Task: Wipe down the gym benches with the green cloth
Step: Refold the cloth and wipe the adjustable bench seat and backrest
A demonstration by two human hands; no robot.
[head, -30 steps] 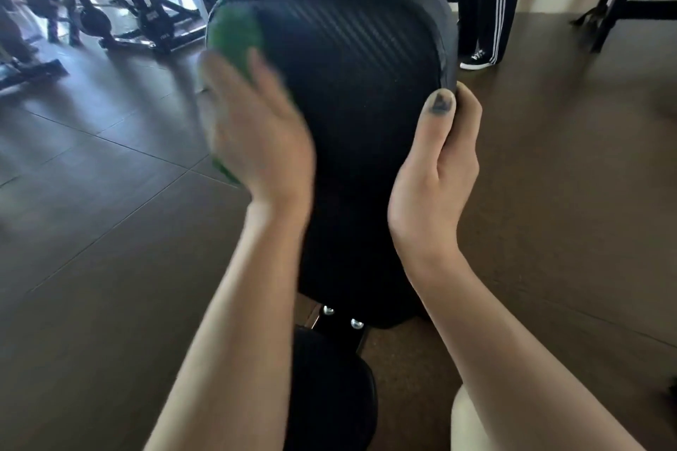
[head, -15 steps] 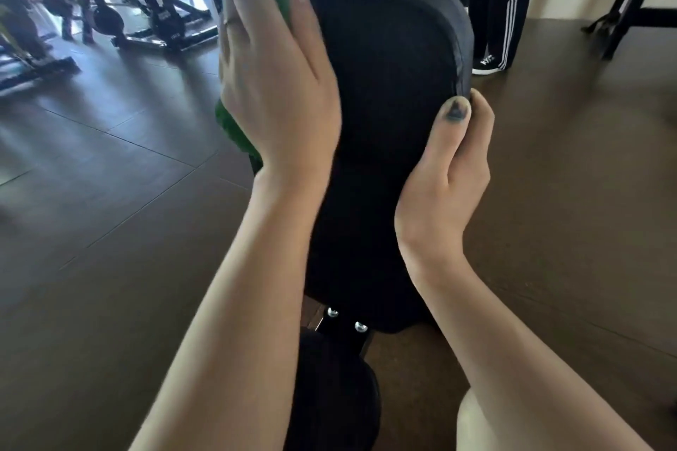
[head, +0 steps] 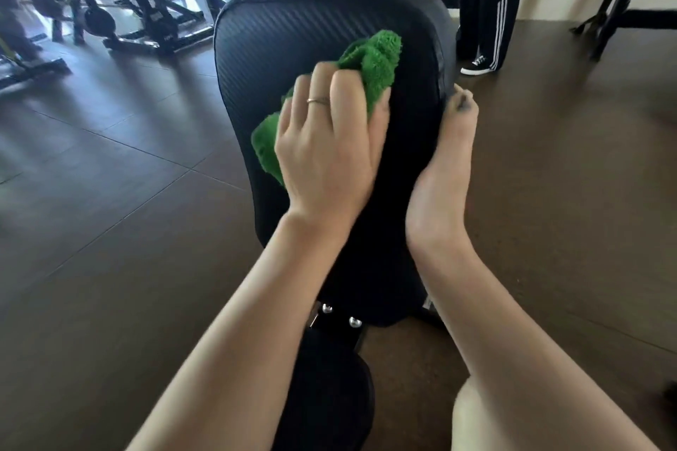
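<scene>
Filling the middle of the view, the black bench pad (head: 329,29) is seen raised under both hands, its ribbed surface running out beyond the left hand's fingertips. Below the wrists a second, darker seat pad (head: 326,395) is joined to it by a bracket with two metal bolts (head: 339,315). Dark floor (head: 110,231) is seen to the outside of either forearm.

The left forearm is extended up from the lower edge, wrist slightly bent. The left hand (head: 326,143) is laid palm-down on the pad, fingers curled over the green cloth (head: 373,59), which is bunched beneath the palm; cloth is exposed beyond the knuckles and again at the little-finger side of the hand. A thin ring (head: 318,101) is noted on one finger.

The right hand (head: 443,172) is placed just beside the left, at the pad's right edge. Its thumb is laid along the edge; the remaining fingers are hidden behind the pad, so the grip is only partly visible. The thumbnail is dark.

Beyond the right hand, a person's striped trouser legs (head: 491,11) are recorded standing on the floor.
</scene>
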